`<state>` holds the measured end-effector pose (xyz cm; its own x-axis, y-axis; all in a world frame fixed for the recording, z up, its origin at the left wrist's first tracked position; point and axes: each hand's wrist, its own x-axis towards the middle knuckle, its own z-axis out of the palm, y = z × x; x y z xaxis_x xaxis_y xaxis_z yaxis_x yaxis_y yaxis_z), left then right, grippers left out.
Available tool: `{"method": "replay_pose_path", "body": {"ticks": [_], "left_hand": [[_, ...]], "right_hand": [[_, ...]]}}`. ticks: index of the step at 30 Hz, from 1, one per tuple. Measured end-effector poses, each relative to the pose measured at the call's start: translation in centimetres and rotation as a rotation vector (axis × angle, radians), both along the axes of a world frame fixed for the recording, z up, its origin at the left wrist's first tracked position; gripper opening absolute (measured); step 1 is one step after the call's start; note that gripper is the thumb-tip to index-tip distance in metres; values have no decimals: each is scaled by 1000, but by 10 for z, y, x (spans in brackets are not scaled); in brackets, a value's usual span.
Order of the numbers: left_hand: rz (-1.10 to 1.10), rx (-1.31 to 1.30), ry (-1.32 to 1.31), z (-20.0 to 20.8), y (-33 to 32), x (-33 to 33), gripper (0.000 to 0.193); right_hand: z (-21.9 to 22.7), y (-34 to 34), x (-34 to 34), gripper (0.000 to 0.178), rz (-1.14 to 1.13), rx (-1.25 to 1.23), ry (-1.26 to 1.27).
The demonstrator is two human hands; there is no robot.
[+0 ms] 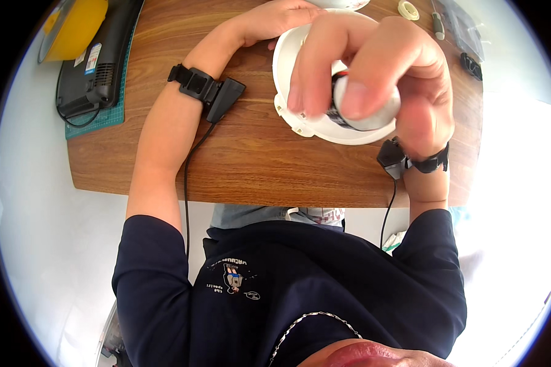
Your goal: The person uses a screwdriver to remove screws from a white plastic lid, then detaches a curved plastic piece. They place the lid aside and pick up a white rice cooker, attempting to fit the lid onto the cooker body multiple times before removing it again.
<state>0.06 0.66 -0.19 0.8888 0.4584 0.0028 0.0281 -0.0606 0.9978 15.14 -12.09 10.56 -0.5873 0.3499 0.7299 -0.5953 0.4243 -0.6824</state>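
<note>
White-ended cylinder [382,113]: was gripped by the right hand [407,70], over the white shell [283,70].
Left hand [278,21]: neared the shell's rim; grip unclear.
Table [245,177]: showed brown wood grain.
Room [511,183]: glared white rightward.

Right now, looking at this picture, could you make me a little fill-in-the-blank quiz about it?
1. The hand gripping the white-ended object is the person's ____ one.
2. The wrist straps are coloured ____.
3. The bowl-like thing at upper left is mainly ____.
4. The pale ring lies nearest the picture's ____ edge.

Missing words: right; black; yellow; top.
</note>
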Motion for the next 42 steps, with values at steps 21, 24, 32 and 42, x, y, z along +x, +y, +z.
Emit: {"method": "replay_pose_path", "body": {"ticks": [21, 24, 32, 42], "left_hand": [[64, -136, 93, 2, -3, -8, 34], [14, 5, 38, -2, 3, -6, 32], [43, -48, 44, 2, -3, -8, 35], [-104, 332, -100, 14, -3, -8, 34]], "right_hand": [[5, -21, 3, 42, -92, -163, -108], [-1, -3, -2, 45, 7, -41, -57], [-6, -3, -23, 43, 16, -24, 278], [-7, -7, -22, 51, -128, -106, 233]]}}
